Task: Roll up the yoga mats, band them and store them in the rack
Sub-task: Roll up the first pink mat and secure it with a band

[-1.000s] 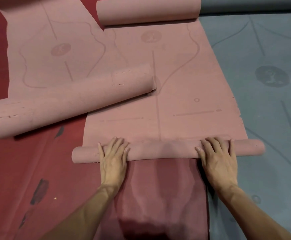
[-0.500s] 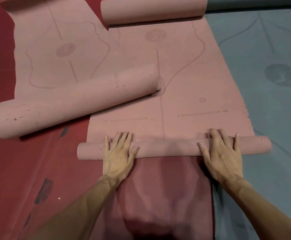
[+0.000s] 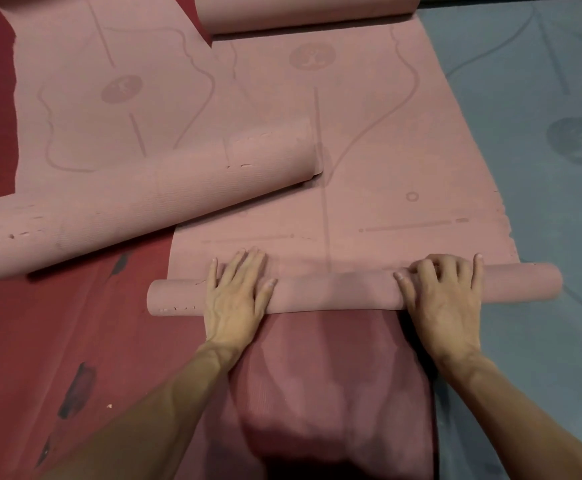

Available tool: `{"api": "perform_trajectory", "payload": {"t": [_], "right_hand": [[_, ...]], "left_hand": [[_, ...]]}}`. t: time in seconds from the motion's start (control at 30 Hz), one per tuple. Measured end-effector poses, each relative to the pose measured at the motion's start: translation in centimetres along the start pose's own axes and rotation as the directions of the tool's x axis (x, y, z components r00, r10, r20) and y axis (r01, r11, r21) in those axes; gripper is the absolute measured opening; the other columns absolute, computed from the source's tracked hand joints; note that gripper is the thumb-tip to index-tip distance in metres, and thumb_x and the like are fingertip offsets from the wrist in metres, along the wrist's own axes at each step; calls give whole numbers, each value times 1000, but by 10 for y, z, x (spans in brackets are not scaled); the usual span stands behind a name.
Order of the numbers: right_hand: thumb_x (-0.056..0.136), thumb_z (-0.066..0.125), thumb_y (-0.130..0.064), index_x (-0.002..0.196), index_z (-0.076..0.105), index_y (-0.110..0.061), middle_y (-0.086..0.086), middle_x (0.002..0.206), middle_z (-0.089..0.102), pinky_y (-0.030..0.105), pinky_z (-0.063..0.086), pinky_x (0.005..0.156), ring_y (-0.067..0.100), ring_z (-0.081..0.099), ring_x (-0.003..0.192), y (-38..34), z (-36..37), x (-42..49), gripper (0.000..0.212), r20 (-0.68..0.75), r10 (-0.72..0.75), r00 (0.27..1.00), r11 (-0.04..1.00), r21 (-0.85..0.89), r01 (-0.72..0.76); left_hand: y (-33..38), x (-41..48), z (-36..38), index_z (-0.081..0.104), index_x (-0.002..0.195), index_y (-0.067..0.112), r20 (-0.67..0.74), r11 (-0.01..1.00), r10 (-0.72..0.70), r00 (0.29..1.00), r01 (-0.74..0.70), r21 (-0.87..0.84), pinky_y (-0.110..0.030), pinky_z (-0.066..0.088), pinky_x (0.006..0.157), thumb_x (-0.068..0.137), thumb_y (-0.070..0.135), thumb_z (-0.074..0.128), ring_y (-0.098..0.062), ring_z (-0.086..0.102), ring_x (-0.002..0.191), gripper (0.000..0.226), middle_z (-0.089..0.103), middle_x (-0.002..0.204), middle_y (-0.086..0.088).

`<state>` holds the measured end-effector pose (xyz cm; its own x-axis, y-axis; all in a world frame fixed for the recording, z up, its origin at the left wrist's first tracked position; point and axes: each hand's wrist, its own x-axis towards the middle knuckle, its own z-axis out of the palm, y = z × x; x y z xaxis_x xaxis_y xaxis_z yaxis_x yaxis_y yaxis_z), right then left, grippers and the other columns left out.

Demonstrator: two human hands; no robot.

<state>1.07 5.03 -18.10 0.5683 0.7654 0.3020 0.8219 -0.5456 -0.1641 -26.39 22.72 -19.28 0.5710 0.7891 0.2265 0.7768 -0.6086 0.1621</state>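
Left hand (image 3: 235, 301), right hand (image 3: 443, 303) atop mat (image 3: 334, 292)

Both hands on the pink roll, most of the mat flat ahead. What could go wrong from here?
1. The second rolled mat lies diagonally with its end on the flat mat, in the path of the pink roll; likely to block it unless moved.
2. The left hand presses flat while the right hand curls fingers over the roll; uneven pressure could skew it into a cone.

The person's left hand (image 3: 235, 299) and right hand (image 3: 443, 306) are bare, with short nails; both forearms (image 3: 165, 403) are bare too.
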Motion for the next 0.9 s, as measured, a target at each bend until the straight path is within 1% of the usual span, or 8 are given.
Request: {"api": "perform_trajectory", "payload": {"t": [0.17, 0.23, 0.3, 0.4, 0.5, 0.6, 0.77, 0.9], "right_hand": [[102, 53, -36, 92, 67, -10, 14, 100, 61, 59, 22, 121, 39, 51, 95, -7, 4, 9, 32, -2, 16, 1000, 1000, -9, -16], [102, 52, -36, 93, 67, -10, 14, 100, 61, 59, 26, 119, 40, 51, 94, -7, 5, 13, 32, 10, 17, 1000, 1000, -25, -16], [102, 52, -37, 92, 68, -10, 14, 99, 61, 59, 29, 117, 39, 51, 93, -6, 5, 13, 33, 15, 12, 1000, 1000, -23, -12], [103, 48, -38, 90, 69, -11, 13, 98, 63, 60, 31, 115, 39, 52, 93, -5, 1, 13, 37, 31, 0, 1000, 1000, 3, 0], [104, 44, -40, 100, 72, -13, 11, 113, 69, 63, 21, 121, 38, 56, 111, -7, -6, 17, 39, 37, 12, 999, 1000, 17, -13], [101, 50, -42, 128, 65, -10, 15, 147, 55, 60, 8, 125, 37, 47, 137, -15, -13, 10, 44, 4, -5, 1000, 1000, 25, 5], [103, 39, -48, 124, 70, -16, 4, 125, 69, 65, 21, 121, 33, 55, 126, -16, -9, 6, 49, 104, -121, 987, 992, -8, 123], [104, 35, -50, 113, 71, -20, 4, 109, 71, 60, 25, 118, 32, 59, 108, -16, -6, 26, 48, 179, -121, 976, 984, -108, 142]], "left_hand": [[20, 1, -4, 75, 96, 20, -289, 998, 8, 957, -27, -60, -45, 42, 98, 105, 35, 58, -28, 62, 97, 24, 70, 106, 2], [26, -8, -5, 76, 110, 22, -258, 994, -23, 966, -6, -109, -45, 39, 106, 107, 32, 54, -25, 65, 106, 24, 72, 116, 6], [28, -23, -2, 66, 137, 21, -122, 995, -38, 992, 27, -92, -54, 20, 125, 106, 41, 45, -24, 56, 132, 43, 63, 141, 5], [22, -30, -1, 48, 155, 23, 41, 1000, -20, 999, 20, -9, -54, 0, 129, 103, 58, 37, -22, 39, 149, 64, 49, 157, 4], [19, -17, -4, 53, 152, 23, 101, 999, -23, 995, 20, 25, -54, 2, 129, 103, 59, 34, -21, 42, 147, 63, 53, 154, 4], [19, -8, -5, 56, 149, 24, 122, 999, -30, 992, 26, 31, -53, 1, 129, 104, 59, 32, -20, 43, 146, 62, 55, 153, 5], [19, -1, -8, 59, 145, 24, 102, 998, -21, 995, 15, 53, -52, 2, 128, 103, 60, 32, -23, 42, 143, 62, 54, 149, -1], [19, 12, -11, 58, 139, 22, 129, 997, 0, 992, -9, 70, -52, 21, 122, 96, 77, 28, -23, 53, 119, 76, 60, 122, 3]]}}
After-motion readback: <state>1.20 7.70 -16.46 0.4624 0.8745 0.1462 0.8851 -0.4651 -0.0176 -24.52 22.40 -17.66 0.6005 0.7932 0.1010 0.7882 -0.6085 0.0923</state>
